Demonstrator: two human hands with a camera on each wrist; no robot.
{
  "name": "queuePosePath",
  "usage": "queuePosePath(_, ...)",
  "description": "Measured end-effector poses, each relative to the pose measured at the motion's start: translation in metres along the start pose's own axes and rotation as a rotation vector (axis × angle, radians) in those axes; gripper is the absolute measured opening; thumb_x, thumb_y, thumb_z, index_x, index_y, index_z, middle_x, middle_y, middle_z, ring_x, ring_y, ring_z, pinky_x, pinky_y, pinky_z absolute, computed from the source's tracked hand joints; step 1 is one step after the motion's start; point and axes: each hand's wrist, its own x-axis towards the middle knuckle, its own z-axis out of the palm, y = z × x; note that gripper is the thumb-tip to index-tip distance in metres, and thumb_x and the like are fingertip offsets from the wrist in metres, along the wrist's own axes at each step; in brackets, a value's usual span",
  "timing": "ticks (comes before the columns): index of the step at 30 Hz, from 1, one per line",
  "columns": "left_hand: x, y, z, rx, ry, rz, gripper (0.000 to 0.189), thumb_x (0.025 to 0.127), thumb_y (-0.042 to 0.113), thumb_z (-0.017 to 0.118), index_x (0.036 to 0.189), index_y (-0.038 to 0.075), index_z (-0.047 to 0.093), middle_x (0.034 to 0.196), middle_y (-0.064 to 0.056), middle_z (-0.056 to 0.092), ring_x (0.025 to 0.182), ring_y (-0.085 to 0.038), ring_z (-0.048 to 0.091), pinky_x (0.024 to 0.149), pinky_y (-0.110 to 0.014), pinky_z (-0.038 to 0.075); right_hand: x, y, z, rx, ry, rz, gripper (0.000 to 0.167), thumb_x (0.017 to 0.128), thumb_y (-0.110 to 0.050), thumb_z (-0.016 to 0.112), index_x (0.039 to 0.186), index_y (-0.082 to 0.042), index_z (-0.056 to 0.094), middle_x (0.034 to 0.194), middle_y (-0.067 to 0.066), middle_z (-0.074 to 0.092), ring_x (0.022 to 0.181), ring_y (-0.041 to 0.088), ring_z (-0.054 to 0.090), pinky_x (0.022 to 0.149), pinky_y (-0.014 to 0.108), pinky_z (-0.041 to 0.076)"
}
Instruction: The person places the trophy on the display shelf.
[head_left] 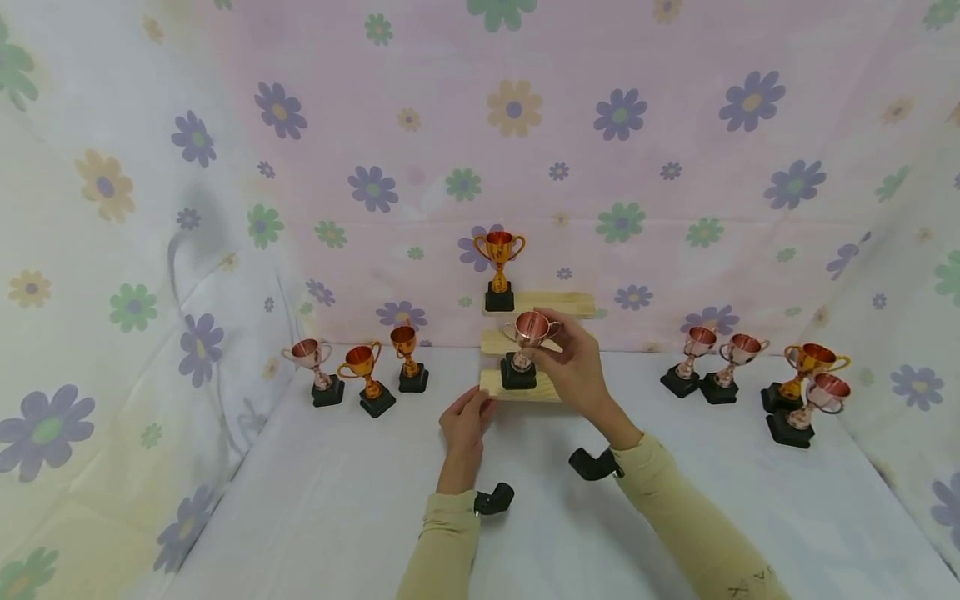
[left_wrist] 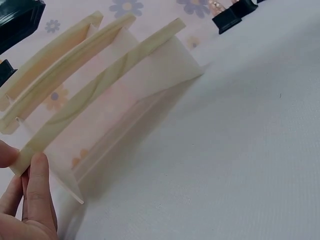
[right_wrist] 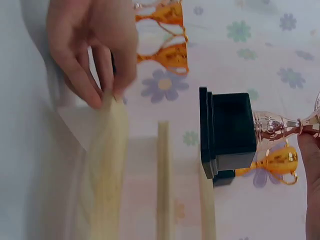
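My right hand (head_left: 573,367) holds a small rose-gold trophy (head_left: 531,329) upright by its cup and stem, its black square base (right_wrist: 232,131) hanging free of the fingers in the right wrist view. In the head view this trophy overlaps the lower steps of a tiered wooden display stand (head_left: 573,304). With thumb above and fingers below, my left hand (left_wrist: 30,200) pinches the left end of the stand's lowest board (left_wrist: 95,92). A gold trophy (head_left: 498,250) stands at the left of the top board.
On the white table (head_left: 322,500), two gold trophies (head_left: 405,342) and one rose-gold trophy (head_left: 309,357) stand left of the stand. Several more, rose-gold (head_left: 742,350) and gold (head_left: 813,358), are grouped at the right. A flowered cloth (head_left: 435,133) hangs behind.
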Motion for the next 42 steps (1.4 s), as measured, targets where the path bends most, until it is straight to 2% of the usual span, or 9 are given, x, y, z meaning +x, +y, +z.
queuePosePath(12,-0.005,0.004,-0.001,-0.001,-0.035,0.005,0.033,0.094,0.003,0.069,0.125,-0.008,0.065,0.106,-0.014,0.067,0.087,-0.014,0.070,0.089,-0.030,0.062,0.056,-0.003,-0.030,-0.053,0.017,-0.037,0.054,0.087,0.018,0.068,0.138,0.009,0.053,0.115,0.009,0.061,0.099,0.013,0.063,0.090,0.024,0.061)
queuePosePath(15,-0.003,0.001,-0.001,0.006,-0.017,0.016,0.033,0.094,0.003,0.069,0.125,-0.007,0.065,0.108,-0.016,0.068,0.086,-0.014,0.071,0.085,-0.026,0.062,0.068,-0.003,-0.033,-0.082,0.004,-0.043,0.053,0.088,0.016,0.068,0.138,0.008,0.053,0.116,0.016,0.060,0.098,0.012,0.061,0.089,0.021,0.060)
queuePosePath(18,-0.004,0.001,-0.001,0.005,-0.018,0.019,0.033,0.095,0.003,0.068,0.126,-0.008,0.065,0.109,-0.016,0.067,0.087,-0.014,0.070,0.087,-0.027,0.062,0.080,0.001,-0.035,-0.133,-0.001,-0.060,0.052,0.088,0.014,0.070,0.137,0.009,0.054,0.117,0.023,0.061,0.096,0.011,0.060,0.091,0.022,0.058)
queuePosePath(21,-0.003,0.001,-0.001,0.010,-0.011,0.011,0.032,0.094,0.003,0.069,0.125,-0.008,0.065,0.111,-0.018,0.067,0.088,-0.015,0.070,0.087,-0.028,0.062,0.091,0.007,-0.038,-0.185,0.011,-0.063,0.051,0.087,0.015,0.070,0.135,0.012,0.054,0.118,0.029,0.060,0.093,0.010,0.058,0.093,0.032,0.056)
queuePosePath(24,-0.002,0.000,0.000,0.021,-0.002,0.001,0.031,0.094,0.003,0.069,0.123,-0.007,0.067,0.113,-0.020,0.067,0.090,-0.016,0.070,0.086,-0.028,0.062,0.101,0.012,-0.041,-0.195,0.018,-0.033,0.049,0.088,0.014,0.070,0.134,0.014,0.054,0.117,0.032,0.060,0.092,0.012,0.058,0.094,0.043,0.054)
queuePosePath(26,-0.001,0.000,0.000,0.025,0.007,-0.006,0.030,0.094,0.003,0.069,0.122,-0.006,0.067,0.114,-0.019,0.067,0.090,-0.016,0.071,0.085,-0.027,0.062,0.107,0.014,-0.043,-0.191,0.012,-0.002,0.048,0.088,0.012,0.070,0.134,0.014,0.055,0.116,0.031,0.061,0.092,0.014,0.058,0.094,0.045,0.053)
queuePosePath(33,0.000,0.001,-0.002,0.025,-0.002,-0.015,0.031,0.094,0.003,0.070,0.123,-0.006,0.066,0.115,-0.020,0.067,0.091,-0.017,0.070,0.087,-0.027,0.062,0.122,0.027,-0.047,-0.208,-0.031,0.101,0.049,0.092,0.003,0.072,0.138,0.002,0.056,0.119,0.018,0.062,0.101,0.012,0.062,0.090,0.031,0.054)
queuePosePath(37,-0.001,0.003,-0.003,0.026,0.000,-0.019,0.031,0.093,0.003,0.070,0.123,-0.005,0.067,0.114,-0.020,0.067,0.092,-0.018,0.071,0.087,-0.027,0.062,0.125,0.031,-0.047,-0.214,-0.036,0.132,0.050,0.092,-0.001,0.072,0.139,0.000,0.056,0.125,0.018,0.061,0.104,0.013,0.062,0.093,0.031,0.054)
queuePosePath(42,-0.001,0.003,-0.002,0.016,-0.006,-0.022,0.032,0.093,0.004,0.071,0.123,-0.006,0.067,0.114,-0.019,0.067,0.092,-0.018,0.071,0.087,-0.028,0.062,0.125,0.028,-0.049,-0.206,-0.033,0.179,0.052,0.092,0.003,0.071,0.140,0.005,0.053,0.126,0.025,0.059,0.100,0.014,0.061,0.086,0.022,0.054)
